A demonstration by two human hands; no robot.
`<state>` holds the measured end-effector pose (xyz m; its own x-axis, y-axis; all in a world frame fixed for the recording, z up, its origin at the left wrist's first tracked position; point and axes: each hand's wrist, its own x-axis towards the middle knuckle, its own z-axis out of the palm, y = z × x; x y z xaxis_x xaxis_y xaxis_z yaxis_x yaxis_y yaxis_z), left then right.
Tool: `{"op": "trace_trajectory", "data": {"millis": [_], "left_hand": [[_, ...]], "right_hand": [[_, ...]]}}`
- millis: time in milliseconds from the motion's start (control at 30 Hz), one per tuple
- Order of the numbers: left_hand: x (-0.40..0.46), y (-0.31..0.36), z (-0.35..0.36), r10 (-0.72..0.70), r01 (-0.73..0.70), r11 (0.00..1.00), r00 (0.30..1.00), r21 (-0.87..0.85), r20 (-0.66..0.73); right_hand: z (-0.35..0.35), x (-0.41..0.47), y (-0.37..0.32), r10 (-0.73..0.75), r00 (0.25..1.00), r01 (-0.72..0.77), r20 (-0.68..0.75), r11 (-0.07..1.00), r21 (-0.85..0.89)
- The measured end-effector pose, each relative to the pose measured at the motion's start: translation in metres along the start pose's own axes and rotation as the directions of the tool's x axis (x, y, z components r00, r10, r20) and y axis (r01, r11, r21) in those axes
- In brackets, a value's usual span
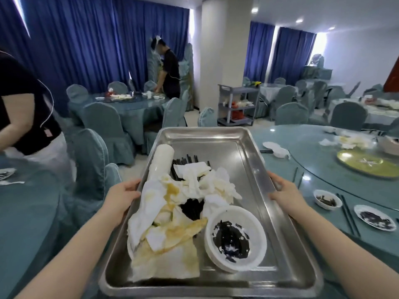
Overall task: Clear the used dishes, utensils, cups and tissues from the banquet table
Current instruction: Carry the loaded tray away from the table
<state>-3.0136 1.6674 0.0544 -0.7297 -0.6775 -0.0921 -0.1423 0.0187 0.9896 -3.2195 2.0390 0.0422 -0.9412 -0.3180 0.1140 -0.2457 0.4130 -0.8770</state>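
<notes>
- Tray (244, 147) — steel, left hand (121, 198) and right hand (285, 190) fingers gripping its side rims.
- Stained tissues (172, 212), stacked cups (162, 160), dirty bowl (235, 238) inside.

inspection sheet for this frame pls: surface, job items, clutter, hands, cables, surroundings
Surface: round banquet table with teal cloth and a glass turntable, to the right of the tray.
Job's things: steel tray carried by its two long rims; it holds soiled tissues, a stack of white cups lying on its side, black chopsticks and a white bowl with dark residue.
Clutter: still on the table are a small bowl, a dirty plate, chopsticks, crumpled tissues and a gold platter.
Hands: left hand and right hand each grip a tray rim.
Cables: nothing seen at the tray.
Surroundings: covered chairs, grey service cart, blue curtains, two other people at other tables.
</notes>
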Motion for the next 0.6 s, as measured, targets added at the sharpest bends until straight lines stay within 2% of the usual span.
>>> {"op": "trace_trajectory", "data": {"millis": [200, 367, 600], "left_hand": [[0.136, 0.014, 0.021, 0.047, -0.046, 0.99, 0.999, 0.136, -0.005], [0.233, 0.019, 0.043, 0.051, -0.036, 0.984, 0.995, 0.176, -0.082], [0.392, 0.03, 0.068, 0.068, -0.027, 0.965, 0.986, 0.259, -0.15]], "right_hand": [[0.05, 0.138, 0.01, 0.057, 0.998, -0.057, -0.009, 0.998, 0.023], [0.074, 0.24, 0.006, 0.078, 0.997, -0.078, 0.007, 0.997, -0.029], [0.123, 0.412, 0.004, -0.023, 0.996, 0.034, 0.084, 0.99, -0.138]]}}
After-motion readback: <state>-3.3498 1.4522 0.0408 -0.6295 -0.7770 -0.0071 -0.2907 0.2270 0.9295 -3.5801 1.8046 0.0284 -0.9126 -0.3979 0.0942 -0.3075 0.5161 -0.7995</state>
